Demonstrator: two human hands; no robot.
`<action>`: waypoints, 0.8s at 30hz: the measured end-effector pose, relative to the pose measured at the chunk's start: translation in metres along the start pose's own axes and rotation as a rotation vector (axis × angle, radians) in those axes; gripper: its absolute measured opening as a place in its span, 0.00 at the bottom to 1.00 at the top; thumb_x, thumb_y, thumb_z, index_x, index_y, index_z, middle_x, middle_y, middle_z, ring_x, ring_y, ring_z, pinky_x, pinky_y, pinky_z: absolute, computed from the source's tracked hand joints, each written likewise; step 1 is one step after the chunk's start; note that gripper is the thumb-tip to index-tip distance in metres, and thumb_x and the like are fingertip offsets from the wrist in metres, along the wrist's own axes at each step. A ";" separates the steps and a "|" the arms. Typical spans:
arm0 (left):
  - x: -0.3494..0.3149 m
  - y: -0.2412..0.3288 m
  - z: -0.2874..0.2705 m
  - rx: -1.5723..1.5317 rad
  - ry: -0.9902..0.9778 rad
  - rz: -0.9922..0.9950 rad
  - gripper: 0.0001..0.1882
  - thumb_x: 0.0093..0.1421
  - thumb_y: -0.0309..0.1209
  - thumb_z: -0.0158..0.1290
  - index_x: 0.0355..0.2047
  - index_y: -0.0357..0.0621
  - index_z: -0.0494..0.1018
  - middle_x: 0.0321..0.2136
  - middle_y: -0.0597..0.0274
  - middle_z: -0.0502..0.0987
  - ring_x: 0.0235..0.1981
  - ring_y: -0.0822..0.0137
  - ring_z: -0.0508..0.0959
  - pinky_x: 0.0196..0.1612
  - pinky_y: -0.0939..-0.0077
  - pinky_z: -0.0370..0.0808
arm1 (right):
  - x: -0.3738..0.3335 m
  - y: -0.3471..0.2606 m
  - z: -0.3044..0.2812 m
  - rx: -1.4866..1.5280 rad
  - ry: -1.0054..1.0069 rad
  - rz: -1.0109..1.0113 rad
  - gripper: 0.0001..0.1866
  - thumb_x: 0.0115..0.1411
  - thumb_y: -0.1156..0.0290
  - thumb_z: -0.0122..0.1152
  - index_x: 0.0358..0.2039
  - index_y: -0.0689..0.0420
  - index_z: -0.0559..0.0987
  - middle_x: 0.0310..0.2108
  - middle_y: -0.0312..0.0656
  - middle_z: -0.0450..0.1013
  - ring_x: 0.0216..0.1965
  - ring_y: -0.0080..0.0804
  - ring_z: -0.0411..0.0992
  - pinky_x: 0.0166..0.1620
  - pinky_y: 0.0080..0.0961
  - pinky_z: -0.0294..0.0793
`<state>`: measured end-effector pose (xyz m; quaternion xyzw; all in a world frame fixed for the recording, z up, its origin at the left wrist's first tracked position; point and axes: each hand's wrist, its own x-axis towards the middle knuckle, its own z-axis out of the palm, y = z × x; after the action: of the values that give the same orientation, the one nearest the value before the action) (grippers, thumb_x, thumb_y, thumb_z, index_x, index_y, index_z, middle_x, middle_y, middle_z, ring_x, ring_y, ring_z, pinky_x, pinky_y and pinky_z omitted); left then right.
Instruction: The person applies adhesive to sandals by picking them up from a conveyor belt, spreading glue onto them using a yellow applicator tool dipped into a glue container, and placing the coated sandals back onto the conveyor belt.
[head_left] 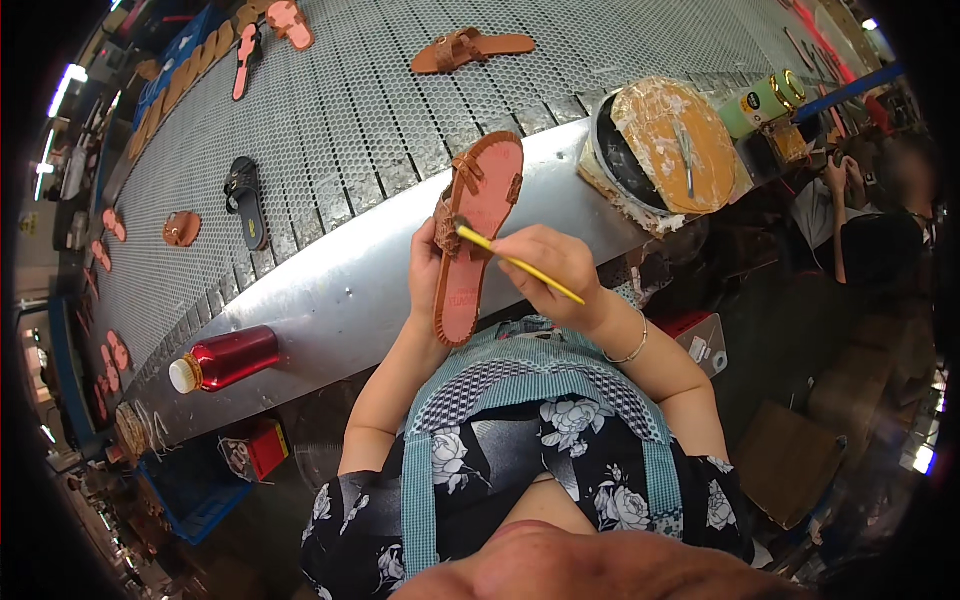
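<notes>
My left hand [425, 270] grips a brown sandal sole piece [468, 290] by its left edge, with its pink underside turned up toward me. Brown strap ends are folded over onto that pink face. Between the fingers of my right hand [552, 268] is a thin yellow brush [530, 273]. Its dark tip touches or nearly touches the strap at the sandal's left edge. Both hands are in front of my apron, above the metal ledge's near edge. The left fingers are partly hidden behind the sandal.
A slatted mesh conveyor [350, 110] carries a brown sandal [470, 50], a black sandal [246, 203] and several pink-soled pieces. On the metal ledge [340, 300] lies a red bottle [228, 359]. A glue-crusted pot with a lid [668, 150] stands right, beside a green bottle [762, 104]. Another person sits far right.
</notes>
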<state>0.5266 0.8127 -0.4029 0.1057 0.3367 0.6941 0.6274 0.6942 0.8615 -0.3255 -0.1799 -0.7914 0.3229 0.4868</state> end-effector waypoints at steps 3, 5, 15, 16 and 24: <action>0.003 0.012 0.035 0.108 0.076 0.104 0.14 0.63 0.25 0.43 0.49 0.36 0.62 0.41 0.55 0.73 0.37 0.64 0.77 0.39 0.74 0.78 | -0.005 0.000 0.000 0.070 -0.137 -0.044 0.14 0.50 0.80 0.61 0.39 0.60 0.76 0.30 0.44 0.74 0.29 0.39 0.75 0.31 0.29 0.75; 0.018 0.020 0.043 0.164 0.078 0.182 0.10 0.64 0.30 0.40 0.41 0.39 0.67 0.31 0.59 0.74 0.25 0.64 0.76 0.29 0.73 0.76 | -0.007 -0.005 -0.001 0.118 -0.230 -0.085 0.14 0.50 0.80 0.61 0.39 0.60 0.77 0.30 0.43 0.74 0.29 0.39 0.75 0.31 0.29 0.75; 0.070 0.019 0.014 -0.386 0.062 0.013 0.19 0.63 0.40 0.36 0.44 0.40 0.67 0.41 0.53 0.73 0.38 0.57 0.73 0.44 0.59 0.71 | -0.013 0.000 0.000 -0.078 -0.282 -0.256 0.17 0.46 0.75 0.61 0.40 0.52 0.79 0.35 0.41 0.74 0.27 0.34 0.73 0.29 0.25 0.72; 0.070 0.020 0.013 -0.401 0.058 0.010 0.19 0.63 0.40 0.36 0.44 0.40 0.67 0.40 0.52 0.73 0.38 0.57 0.73 0.44 0.60 0.71 | -0.015 0.001 -0.004 -0.024 -0.288 -0.257 0.17 0.46 0.75 0.61 0.40 0.52 0.79 0.35 0.41 0.74 0.27 0.34 0.73 0.29 0.25 0.72; 0.073 0.031 0.017 -0.567 0.058 -0.180 0.20 0.64 0.41 0.36 0.47 0.40 0.65 0.41 0.52 0.71 0.38 0.57 0.71 0.45 0.61 0.70 | -0.024 0.028 -0.003 0.015 -0.190 -0.287 0.16 0.45 0.76 0.63 0.38 0.54 0.80 0.36 0.45 0.74 0.27 0.35 0.73 0.28 0.26 0.71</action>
<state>0.4979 0.8873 -0.3918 -0.1239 0.1551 0.7048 0.6811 0.7074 0.8685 -0.3598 -0.0298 -0.8491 0.2715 0.4522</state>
